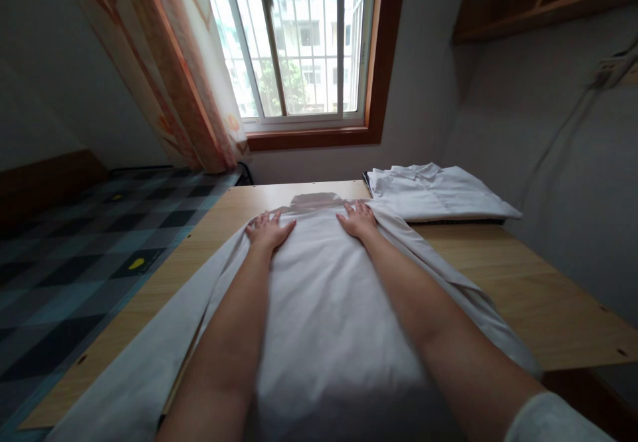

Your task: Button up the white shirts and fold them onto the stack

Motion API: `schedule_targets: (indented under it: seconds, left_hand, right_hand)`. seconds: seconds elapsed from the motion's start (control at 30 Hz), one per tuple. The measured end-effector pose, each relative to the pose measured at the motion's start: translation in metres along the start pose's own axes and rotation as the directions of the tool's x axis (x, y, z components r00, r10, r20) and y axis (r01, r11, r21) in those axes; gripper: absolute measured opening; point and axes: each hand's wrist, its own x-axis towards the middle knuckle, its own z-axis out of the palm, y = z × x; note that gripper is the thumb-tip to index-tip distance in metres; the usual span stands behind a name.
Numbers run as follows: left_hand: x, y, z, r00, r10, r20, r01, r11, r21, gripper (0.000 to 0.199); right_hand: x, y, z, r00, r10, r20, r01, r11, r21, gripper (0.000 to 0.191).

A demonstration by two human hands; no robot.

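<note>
A white shirt (319,296) lies spread out on the wooden table (199,276), its collar (316,199) toward the window and its sleeves trailing down both sides. My left hand (269,230) rests flat on the shirt's left shoulder, fingers spread. On the right shoulder, my right hand (357,219) presses down with its fingers apart. Both arms reach forward over the fabric. Light creases run along the middle of the shirt. Its lower end drops out of view at the bottom.
Folded white shirts (433,189) lie on something dark at the table's back right. A checked bed (100,256) stands along the left. Behind are a barred window (304,43) and an orange-patterned curtain (174,63). A wooden shelf (548,3) hangs at upper right.
</note>
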Motion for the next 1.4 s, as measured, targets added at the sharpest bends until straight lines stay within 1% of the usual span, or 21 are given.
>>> schedule_targets:
  seconds: [0.17, 0.3, 0.37, 0.43, 0.5, 0.53, 0.6, 0.63, 0.7, 0.77, 0.83, 0.9, 1.0, 1.07, 1.17, 1.23, 1.27, 1.33, 1.4]
  left_hand:
    - [0.009, -0.001, 0.001, 0.999, -0.005, 0.04, 0.004, 1.0, 0.029, 0.076]
    - [0.012, -0.001, 0.005, 1.0, 0.006, 0.022, -0.006, 1.0, 0.018, 0.075]
    - [0.01, 0.0, 0.006, 0.999, 0.011, -0.043, -0.01, 1.0, 0.007, 0.07]
    - [0.005, 0.004, 0.004, 0.986, 0.032, -0.161, -0.028, 0.999, 0.022, 0.06]
    - [-0.002, 0.012, -0.002, 0.961, 0.142, -0.236, -0.125, 0.988, 0.086, 0.047]
    - [-0.006, 0.018, -0.006, 0.947, 0.216, -0.239, -0.192, 0.974, 0.121, 0.043]
    - [-0.016, 0.033, -0.015, 0.921, 0.339, -0.195, -0.312, 0.937, 0.156, 0.04]
    - [-0.022, 0.041, -0.017, 0.914, 0.367, -0.172, -0.346, 0.927, 0.143, 0.039]
    - [-0.037, 0.055, -0.018, 0.92, 0.365, -0.144, -0.356, 0.931, 0.087, 0.038]
    - [-0.052, 0.063, -0.013, 0.94, 0.332, -0.082, -0.33, 0.943, 0.04, 0.044]
    - [-0.065, 0.06, -0.004, 0.956, 0.292, -0.005, -0.292, 0.956, 0.02, 0.053]
    - [-0.074, 0.05, 0.004, 0.959, 0.28, 0.036, -0.281, 0.96, 0.013, 0.058]
    - [-0.08, 0.031, 0.009, 0.956, 0.29, 0.037, -0.291, 0.956, 0.018, 0.062]
    - [-0.08, 0.024, 0.008, 0.958, 0.282, 0.047, -0.283, 0.959, 0.024, 0.063]
    - [-0.079, 0.023, 0.007, 0.96, 0.27, 0.076, -0.272, 0.962, 0.021, 0.064]
    - [-0.078, 0.024, 0.006, 0.959, 0.266, 0.093, -0.269, 0.963, 0.015, 0.064]
    - [-0.078, 0.025, 0.007, 0.959, 0.267, 0.099, -0.27, 0.963, 0.013, 0.064]
    - [-0.078, 0.026, 0.007, 0.957, 0.271, 0.104, -0.274, 0.962, 0.011, 0.065]
    - [-0.078, 0.026, 0.006, 0.956, 0.272, 0.105, -0.275, 0.961, 0.011, 0.066]
  right_hand:
    - [0.004, 0.002, 0.0, 1.0, 0.01, 0.002, -0.01, 1.0, -0.005, 0.07]
    - [0.009, 0.003, 0.001, 1.0, 0.003, 0.015, -0.003, 1.0, -0.008, 0.07]
    - [0.011, 0.003, 0.001, 1.0, 0.003, 0.016, -0.002, 1.0, -0.011, 0.07]
    - [0.013, 0.003, 0.002, 1.0, 0.007, 0.013, -0.007, 1.0, -0.02, 0.07]
    - [0.013, 0.002, 0.003, 1.0, 0.007, 0.008, -0.006, 0.999, -0.031, 0.07]
    - [0.013, 0.002, 0.003, 1.0, 0.004, 0.008, -0.003, 0.999, -0.035, 0.07]
    - [0.012, 0.002, 0.003, 1.0, -0.003, 0.011, 0.003, 0.999, -0.037, 0.07]
    - [0.012, 0.002, 0.003, 1.0, -0.004, 0.013, 0.005, 0.999, -0.035, 0.07]
    - [0.012, 0.002, 0.002, 1.0, -0.001, 0.013, 0.002, 1.0, -0.03, 0.069]
    - [0.012, 0.002, 0.002, 1.0, -0.001, 0.006, 0.001, 1.0, -0.025, 0.069]
    - [0.012, 0.002, 0.002, 1.0, -0.006, 0.003, 0.006, 1.0, -0.024, 0.069]
    - [0.012, 0.003, 0.002, 1.0, -0.01, 0.003, 0.01, 1.0, -0.025, 0.069]
    - [0.011, 0.005, 0.002, 0.999, -0.02, -0.033, 0.019, 1.0, -0.018, 0.067]
    - [0.008, 0.005, 0.0, 0.995, -0.047, -0.091, 0.045, 0.999, -0.018, 0.06]
    - [-0.005, -0.001, -0.003, 0.973, -0.122, -0.198, 0.116, 0.992, -0.043, 0.049]
    - [-0.021, -0.014, -0.004, 0.962, -0.154, -0.224, 0.146, 0.988, -0.05, 0.048]
    - [-0.033, -0.022, -0.004, 0.964, -0.158, -0.212, 0.153, 0.987, -0.041, 0.048]
    - [-0.059, -0.039, -0.001, 0.976, -0.161, -0.148, 0.164, 0.987, 0.005, 0.048]
    - [-0.085, -0.053, 0.003, 0.984, -0.176, -0.028, 0.178, 0.982, 0.056, 0.051]
